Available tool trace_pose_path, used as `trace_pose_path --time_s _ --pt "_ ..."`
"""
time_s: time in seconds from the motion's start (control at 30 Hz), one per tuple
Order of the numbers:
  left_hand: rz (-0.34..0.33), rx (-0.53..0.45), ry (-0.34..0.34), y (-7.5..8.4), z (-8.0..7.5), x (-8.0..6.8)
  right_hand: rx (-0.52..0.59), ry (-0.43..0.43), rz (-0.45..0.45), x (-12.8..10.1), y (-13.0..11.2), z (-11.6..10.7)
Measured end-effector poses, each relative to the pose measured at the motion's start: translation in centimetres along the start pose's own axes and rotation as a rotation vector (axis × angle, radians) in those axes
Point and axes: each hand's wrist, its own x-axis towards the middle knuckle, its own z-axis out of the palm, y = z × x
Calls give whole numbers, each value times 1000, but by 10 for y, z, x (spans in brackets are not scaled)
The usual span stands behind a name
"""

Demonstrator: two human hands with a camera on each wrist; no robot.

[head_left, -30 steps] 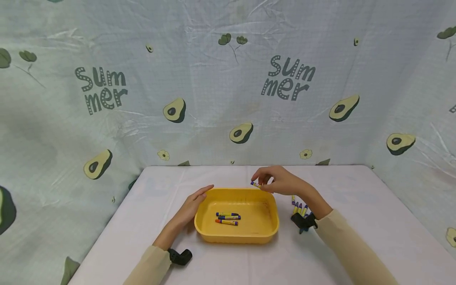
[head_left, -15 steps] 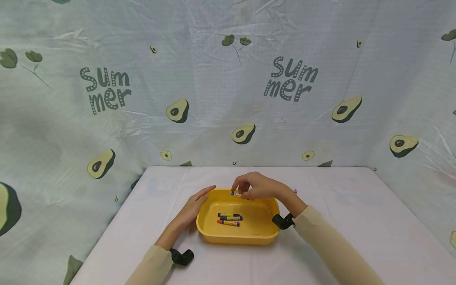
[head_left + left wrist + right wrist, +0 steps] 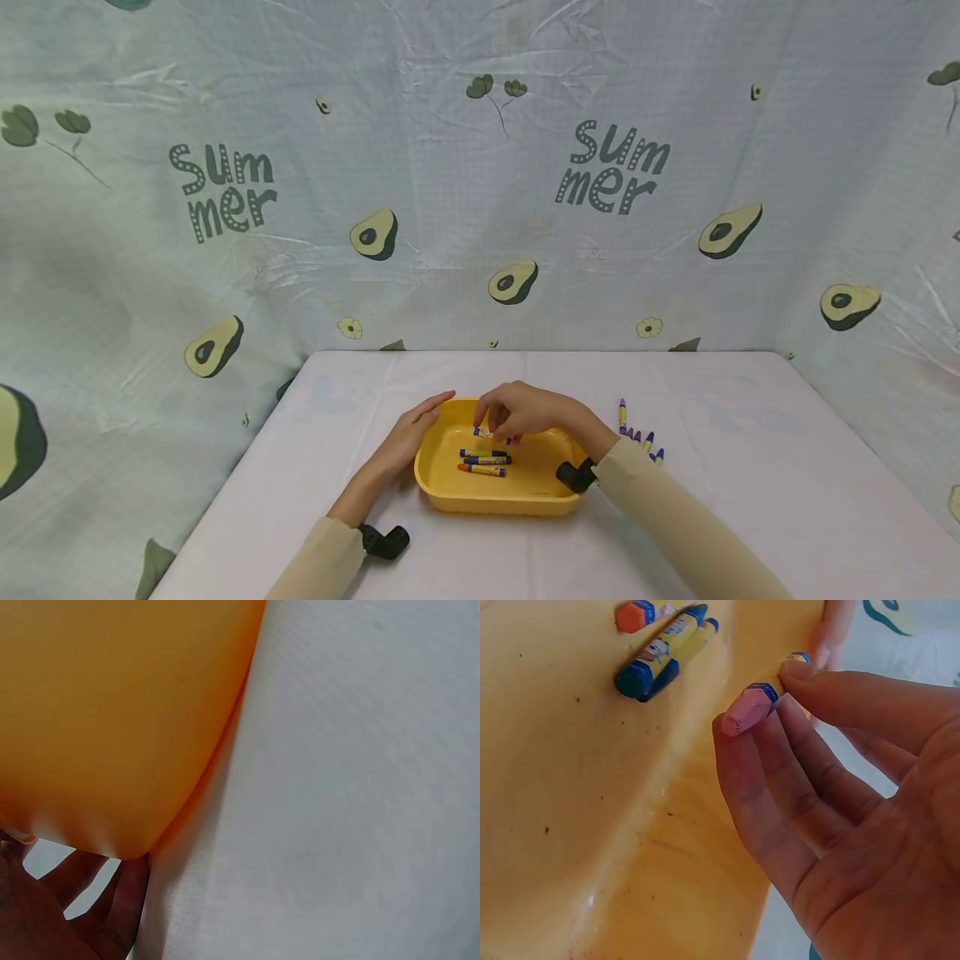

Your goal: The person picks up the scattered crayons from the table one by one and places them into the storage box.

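Note:
A yellow plastic tray (image 3: 495,505) stands on the white-covered table. My left hand (image 3: 405,433) rests against its left side, fingers stretched along the outer wall, as the left wrist view also shows. My right hand (image 3: 521,410) is over the tray's inside and pinches a pink crayon (image 3: 751,709) with a yellow wrapper and blue bands between thumb and fingers. Just below it, three crayons lie side by side on the tray floor: an orange crayon (image 3: 482,470), a dark blue-green crayon (image 3: 487,459) and a dark-tipped crayon (image 3: 483,453).
Several loose crayons (image 3: 648,442) with yellow wrappers lie on the table (image 3: 720,508) right of the tray, partly behind the right forearm. A cloth backdrop (image 3: 435,167) printed with avocados hangs behind the table.
My right hand has carried the pink crayon leftward from beyond the tray's back right rim and lowered it into the tray, near the three crayons. The left hand stays at the tray's side.

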Motion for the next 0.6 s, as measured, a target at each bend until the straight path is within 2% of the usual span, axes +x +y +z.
trace_pose_path --time_s 0.23,0.6 --pt "6 5 -2 1 -1 0 -39 -36 38 10 -1 7" --pt "17 5 -5 3 -1 -1 -87 -64 40 23 7 17"
